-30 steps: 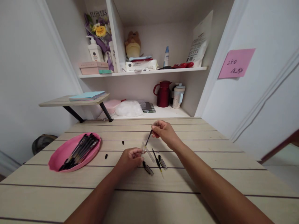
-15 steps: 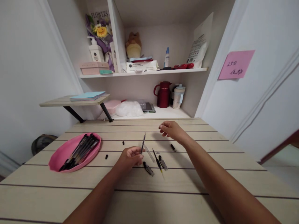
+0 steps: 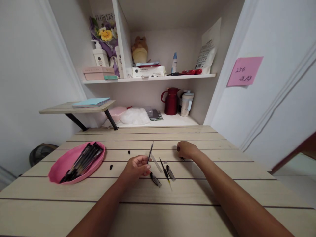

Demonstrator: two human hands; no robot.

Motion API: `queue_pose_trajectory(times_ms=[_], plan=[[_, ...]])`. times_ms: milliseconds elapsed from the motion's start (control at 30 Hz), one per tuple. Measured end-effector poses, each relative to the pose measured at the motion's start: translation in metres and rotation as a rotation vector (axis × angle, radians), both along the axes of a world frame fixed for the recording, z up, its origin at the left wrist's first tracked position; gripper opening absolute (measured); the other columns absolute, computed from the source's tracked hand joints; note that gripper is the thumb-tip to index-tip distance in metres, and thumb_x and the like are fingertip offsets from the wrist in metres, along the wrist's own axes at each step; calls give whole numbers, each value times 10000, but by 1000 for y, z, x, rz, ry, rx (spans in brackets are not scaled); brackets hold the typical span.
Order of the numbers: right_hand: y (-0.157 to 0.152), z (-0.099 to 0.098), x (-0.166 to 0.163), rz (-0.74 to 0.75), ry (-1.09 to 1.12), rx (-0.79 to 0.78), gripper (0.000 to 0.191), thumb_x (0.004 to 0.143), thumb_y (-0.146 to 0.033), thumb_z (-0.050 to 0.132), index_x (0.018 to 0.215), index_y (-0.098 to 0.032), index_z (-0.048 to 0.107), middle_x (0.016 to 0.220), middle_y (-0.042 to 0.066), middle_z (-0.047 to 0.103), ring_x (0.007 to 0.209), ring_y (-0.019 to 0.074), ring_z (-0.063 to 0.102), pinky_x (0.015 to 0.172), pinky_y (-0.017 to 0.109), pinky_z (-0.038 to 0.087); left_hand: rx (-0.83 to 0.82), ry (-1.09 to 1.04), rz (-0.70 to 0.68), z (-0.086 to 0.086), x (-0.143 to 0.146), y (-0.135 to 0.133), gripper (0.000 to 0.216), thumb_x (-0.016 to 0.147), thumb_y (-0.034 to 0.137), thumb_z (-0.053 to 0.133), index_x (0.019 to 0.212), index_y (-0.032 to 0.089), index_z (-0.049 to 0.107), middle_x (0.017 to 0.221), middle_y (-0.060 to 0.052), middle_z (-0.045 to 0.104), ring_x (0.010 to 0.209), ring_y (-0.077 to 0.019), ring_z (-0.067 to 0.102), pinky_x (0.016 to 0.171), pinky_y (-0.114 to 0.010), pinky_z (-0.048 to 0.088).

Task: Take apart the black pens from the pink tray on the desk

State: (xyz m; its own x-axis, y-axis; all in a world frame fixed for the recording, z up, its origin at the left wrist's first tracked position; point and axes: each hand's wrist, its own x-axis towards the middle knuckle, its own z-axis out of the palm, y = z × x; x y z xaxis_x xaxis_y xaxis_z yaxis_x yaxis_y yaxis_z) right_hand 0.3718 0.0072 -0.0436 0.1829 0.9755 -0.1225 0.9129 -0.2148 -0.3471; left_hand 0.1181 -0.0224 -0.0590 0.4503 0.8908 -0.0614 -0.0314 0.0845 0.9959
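Note:
My left hand is closed around the lower end of a thin pen refill whose tip points up and away. A clear pen barrel lies just right of it on the wooden table. My right hand rests on the table with its fingers curled down over a small black pen part. I cannot tell whether the fingers grip that part. Between the hands lie a second refill and two short black pen pieces.
A pink oval tray at the left holds several black pens. Two tiny black caps lie loose near it. Behind the table are shelves with a red jug, a cup and a raised stand.
My right hand let go of the refill's top, swung right, and came down onto the table over the small black part. My left hand kept the refill and barely moved.

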Motion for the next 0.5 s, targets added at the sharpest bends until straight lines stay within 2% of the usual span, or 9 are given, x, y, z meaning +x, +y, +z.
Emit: queue_pose_trajectory(times_ms=[100, 200, 333, 500], plan=[[0, 0, 3, 27, 106, -8, 125, 466, -57, 565, 552, -135, 611, 608, 120, 646, 697, 272, 610, 586, 318, 432, -5, -2, -10, 0, 1, -1, 354, 581, 269, 690, 881, 109, 591, 579, 1, 574, 527, -115, 560, 520, -232, 426], [-3, -1, 4, 73, 290, -20, 57, 521, -103, 567, 491, -148, 584, 485, 52, 601, 571, 197, 602, 525, 256, 436, -12, 15, -12, 1, 1, -1, 357, 581, 273, 689, 885, 111, 594, 577, -4, 585, 528, -119, 564, 523, -236, 435], [-4, -12, -2, 120, 590, -54, 50, 622, -170, 541, 585, -164, 574, 488, -9, 577, 504, 121, 589, 464, 192, 445, -17, 28, -23, 1, 1, -1, 356, 578, 268, 688, 885, 111, 599, 556, 1, 582, 499, -112, 553, 507, -229, 426], [-4, -23, -10, 138, 830, -98, 24, 642, -168, 567, 657, -155, 553, 497, -18, 562, 465, 105, 585, 408, 172, 437, -5, 42, -25, -1, 0, -1, 364, 582, 260, 680, 901, 107, 592, 566, -3, 583, 506, -114, 558, 501, -225, 422]])
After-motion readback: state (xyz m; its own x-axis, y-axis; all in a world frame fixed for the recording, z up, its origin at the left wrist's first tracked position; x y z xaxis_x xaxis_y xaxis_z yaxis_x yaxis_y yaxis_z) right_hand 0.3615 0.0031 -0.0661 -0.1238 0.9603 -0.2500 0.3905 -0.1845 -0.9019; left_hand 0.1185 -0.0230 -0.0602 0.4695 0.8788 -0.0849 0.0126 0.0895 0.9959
